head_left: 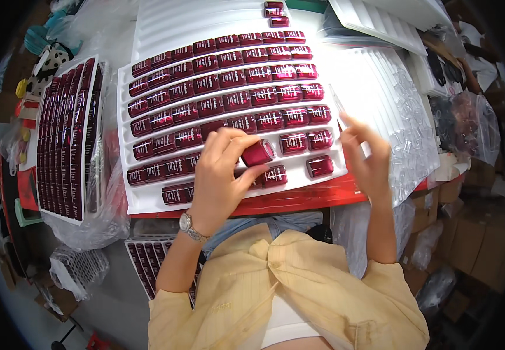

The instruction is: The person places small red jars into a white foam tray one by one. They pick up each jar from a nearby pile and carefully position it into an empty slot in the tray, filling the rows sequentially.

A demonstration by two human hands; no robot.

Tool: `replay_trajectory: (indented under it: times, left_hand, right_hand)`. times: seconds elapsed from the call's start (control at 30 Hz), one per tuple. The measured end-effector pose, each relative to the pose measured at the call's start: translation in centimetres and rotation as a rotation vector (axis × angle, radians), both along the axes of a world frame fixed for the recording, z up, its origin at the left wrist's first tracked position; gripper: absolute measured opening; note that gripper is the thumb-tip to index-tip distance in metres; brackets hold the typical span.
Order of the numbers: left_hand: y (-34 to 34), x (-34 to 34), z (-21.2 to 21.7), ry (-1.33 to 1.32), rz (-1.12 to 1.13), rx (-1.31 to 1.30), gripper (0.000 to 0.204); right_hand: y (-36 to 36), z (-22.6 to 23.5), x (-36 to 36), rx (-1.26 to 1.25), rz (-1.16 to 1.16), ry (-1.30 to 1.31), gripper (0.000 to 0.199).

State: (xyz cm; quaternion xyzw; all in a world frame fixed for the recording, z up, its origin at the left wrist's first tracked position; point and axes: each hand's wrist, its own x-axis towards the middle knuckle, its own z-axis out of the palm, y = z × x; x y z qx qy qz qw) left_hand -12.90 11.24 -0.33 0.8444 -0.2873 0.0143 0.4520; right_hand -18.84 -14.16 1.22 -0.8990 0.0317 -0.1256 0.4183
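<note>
My left hand [220,166], with a metal watch at the wrist, pinches a small dark red glass bottle [258,153] between thumb and fingers, just above the tray. Beneath it, rows of matching red bottles with white print lie in a white ridged tray [147,205]. A gap shows in the near rows, where one bottle [320,166] lies alone at the right. Off the tray's right edge, my right hand [368,154] is blurred by motion. A thin, pale, pointed tool [335,96] sticks up from its fingers; its exact kind is unclear.
Small clear plastic pieces [413,131] are scattered on the white ridged sheet at right. Another filled tray [68,140] stands at left on plastic wrap. More bottles [277,13] sit at the far side. A red table edge [316,200] runs in front; cardboard boxes [468,233] stand at lower right.
</note>
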Motion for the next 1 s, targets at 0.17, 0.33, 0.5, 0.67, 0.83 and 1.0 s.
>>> replay_trajectory:
  times: [0.17, 0.33, 0.5, 0.67, 0.83, 1.0]
  left_hand:
    - [-1.9, 1.1, -0.3, -0.252, -0.138, 0.369, 0.049]
    - [0.0, 0.7, 0.5, -0.225, -0.002, 0.226, 0.046]
    - [4.9, 0.1, 0.8, -0.195, 0.101, 0.308, 0.036]
    - [6.0, 0.6, -1.8, -0.253, 0.001, 0.202, 0.031]
    - [4.8, -0.9, 0.1, -0.128, 0.023, -0.185, 0.036]
    - [3.5, -3.0, 0.9, 0.075, -0.047, -0.303, 0.045]
  right_hand:
    - [-5.5, -4.4, 0.6, -0.863, 0.0, 0.034, 0.034]
    - [-6.0, -5.7, 1.1, -0.865, -0.054, 0.05, 0.022]
    - [-5.9, -6.5, 1.1, -0.739, -0.001, -0.114, 0.022]
    - [-7.5, -8.4, 1.6, 0.072, -0.245, -0.18, 0.02]
    - [-6.4, -3.6, 1.3, 0.414, -0.173, -0.127, 0.023]
    - [7.1, 0.3, -0.5, 0.394, 0.14, -0.014, 0.014]
